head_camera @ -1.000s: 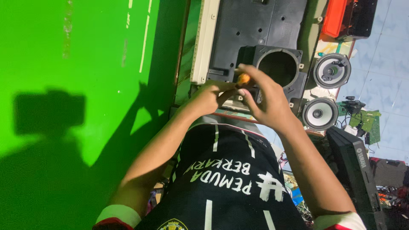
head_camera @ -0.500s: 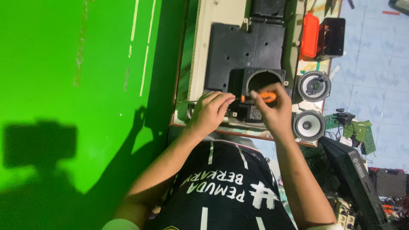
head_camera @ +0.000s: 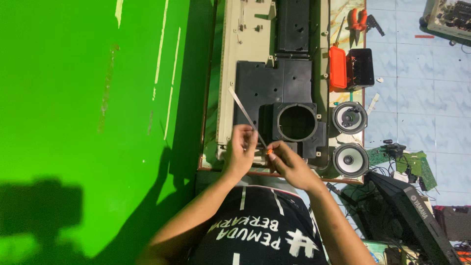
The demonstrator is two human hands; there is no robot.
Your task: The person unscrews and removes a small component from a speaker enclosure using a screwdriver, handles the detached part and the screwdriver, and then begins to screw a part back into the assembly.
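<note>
My left hand [head_camera: 240,153] and my right hand [head_camera: 290,166] meet at the near edge of a black plastic housing [head_camera: 274,88] with a round opening [head_camera: 296,122]. The right hand pinches a small orange-handled tool [head_camera: 270,152]. A long thin grey strip or shaft [head_camera: 244,112] runs up and to the left from it. My left fingers touch the lower part of that strip. The housing lies on a beige panel [head_camera: 235,64] on a wooden board.
Two round speakers [head_camera: 349,118] [head_camera: 351,160] lie right of the housing. An orange and black case [head_camera: 348,67] and orange-handled pliers [head_camera: 357,19] sit farther back. Circuit boards [head_camera: 409,162], cables and a black keyboard [head_camera: 414,221] crowd the tiled floor at right. A green surface [head_camera: 98,98] fills the left.
Both hands have pulled back from the round opening to the housing's near edge. The long grey strip now shows between them. The camera view has shifted to show more of the bench.
</note>
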